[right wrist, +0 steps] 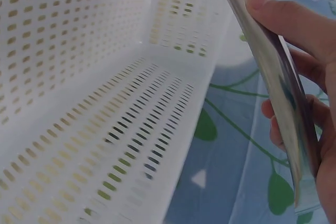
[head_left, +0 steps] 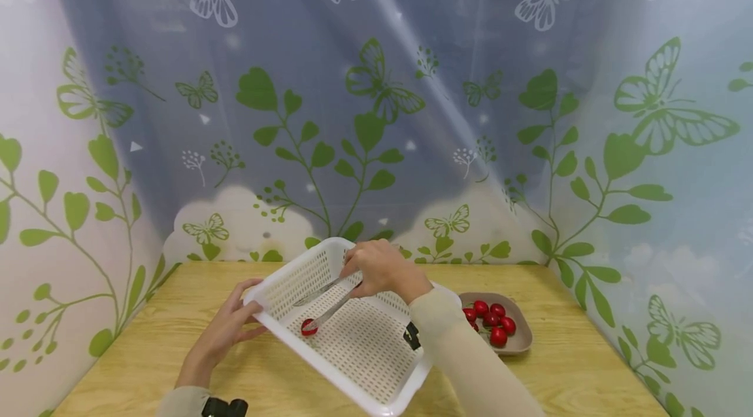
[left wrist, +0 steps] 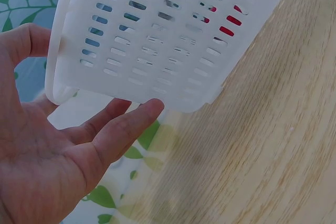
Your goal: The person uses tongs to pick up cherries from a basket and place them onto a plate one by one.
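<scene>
A white plastic basket (head_left: 353, 338) with slotted walls is tilted over the table. My left hand (head_left: 226, 322) grips its left corner, the thumb at the rim and fingertips (left wrist: 153, 107) under the wall. My right hand (head_left: 379, 268) reaches over the basket's far side and holds metal tongs (head_left: 334, 310). Their arms are spread, and one tip overlaps a small round red fruit (head_left: 308, 327) low inside the basket near its left wall. In the right wrist view the thumb presses along the tongs (right wrist: 275, 72); their tips are out of that view. Red shows through the slots in the left wrist view.
A shallow beige tray (head_left: 520, 337) with several round red fruits (head_left: 491, 319) stands right of the basket, partly hidden by the right forearm. The wooden table (head_left: 194, 286) lies beneath. Behind it hangs a curtain (head_left: 329, 162) printed with leaves and butterflies.
</scene>
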Tool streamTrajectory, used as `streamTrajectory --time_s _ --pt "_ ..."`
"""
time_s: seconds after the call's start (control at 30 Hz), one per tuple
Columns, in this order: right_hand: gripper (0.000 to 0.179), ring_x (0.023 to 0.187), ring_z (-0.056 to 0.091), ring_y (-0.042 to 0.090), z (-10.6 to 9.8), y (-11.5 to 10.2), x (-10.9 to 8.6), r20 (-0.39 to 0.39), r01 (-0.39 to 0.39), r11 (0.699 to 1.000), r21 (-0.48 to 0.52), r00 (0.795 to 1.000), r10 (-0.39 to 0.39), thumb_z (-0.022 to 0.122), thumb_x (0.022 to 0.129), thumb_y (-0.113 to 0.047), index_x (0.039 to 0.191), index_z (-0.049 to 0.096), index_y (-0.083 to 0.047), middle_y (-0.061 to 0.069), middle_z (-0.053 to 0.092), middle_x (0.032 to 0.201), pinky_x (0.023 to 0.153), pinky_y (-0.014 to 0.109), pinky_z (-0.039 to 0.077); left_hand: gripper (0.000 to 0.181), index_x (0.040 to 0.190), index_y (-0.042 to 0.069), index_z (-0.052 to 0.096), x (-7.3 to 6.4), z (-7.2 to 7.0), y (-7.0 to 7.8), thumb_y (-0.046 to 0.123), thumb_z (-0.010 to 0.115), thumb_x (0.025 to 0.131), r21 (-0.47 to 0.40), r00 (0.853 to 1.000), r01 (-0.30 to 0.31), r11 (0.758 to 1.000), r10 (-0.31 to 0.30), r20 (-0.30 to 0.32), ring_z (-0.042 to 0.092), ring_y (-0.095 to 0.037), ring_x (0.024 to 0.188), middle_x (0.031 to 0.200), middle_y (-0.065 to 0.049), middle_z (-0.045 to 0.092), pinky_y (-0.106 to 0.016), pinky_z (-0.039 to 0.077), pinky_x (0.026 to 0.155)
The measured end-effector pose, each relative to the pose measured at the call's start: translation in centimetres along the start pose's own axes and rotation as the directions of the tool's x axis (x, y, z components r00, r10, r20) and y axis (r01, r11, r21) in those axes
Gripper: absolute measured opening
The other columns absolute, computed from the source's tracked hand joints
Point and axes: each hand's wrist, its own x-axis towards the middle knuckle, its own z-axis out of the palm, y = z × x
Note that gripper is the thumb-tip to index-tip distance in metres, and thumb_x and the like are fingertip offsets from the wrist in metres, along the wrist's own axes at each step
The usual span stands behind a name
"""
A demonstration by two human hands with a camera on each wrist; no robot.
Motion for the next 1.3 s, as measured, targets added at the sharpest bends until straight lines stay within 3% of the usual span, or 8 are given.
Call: streamTrajectory --time_s 0.33,0.6,1.0,1.3 --pt "0.031 0.091 0.071 0.006 2.0 -0.5 0.9 0.033 0.014 1.000 -0.027 0.999 -0.013 0.087 0.077 -0.047 0.105 0.082 -0.036 -0.015 0.076 0.106 0.072 0.024 0.058 0.060 0.159 0.018 0.025 0.2 -0.1 -0.2 0.015 0.048 0.103 -0.001 1.000 -0.004 1.000 0.004 0.002 0.067 -0.025 0.112 0.147 -0.030 0.048 -0.047 0.061 0.098" --pt "0.026 0.088 0.071 0.006 2.4 -0.7 0.8 0.061 -0.019 1.000 -0.003 0.998 0.019 0.088 0.077 -0.047 0.101 0.083 -0.037 -0.016 0.076 0.106 0.069 0.023 0.056 0.061 0.159 0.018 0.024 0.1 0.0 -0.1 0.016 0.049 0.103 0.000 1.000 -0.014 1.000 0.014 0.008 0.067 -0.026 0.112 0.147 -0.030 0.047 -0.049 0.060 0.099" --pt "0.026 0.094 0.074 0.009 1.2 -0.2 0.0 -0.011 0.000 1.000 0.012 1.000 0.000 0.087 0.081 -0.040 0.105 0.083 -0.032 -0.010 0.078 0.113 0.076 0.026 0.061 0.060 0.158 0.018 0.026 0.2 -0.1 -0.1 0.015 0.048 0.103 0.000 1.000 -0.006 1.000 0.006 0.001 0.068 -0.025 0.110 0.146 -0.030 0.048 -0.048 0.061 0.097" --pt "0.026 0.076 0.067 0.003 -0.1 -0.2 -0.8 -0.049 -0.009 0.999 0.039 0.999 0.011 0.085 0.082 -0.042 0.107 0.082 -0.032 -0.012 0.076 0.104 0.059 0.016 0.049 0.060 0.159 0.017 0.025 0.1 0.0 -0.1 0.015 0.048 0.103 0.010 1.000 0.003 1.000 -0.003 -0.011 0.068 -0.026 0.110 0.147 -0.031 0.049 -0.047 0.061 0.097"
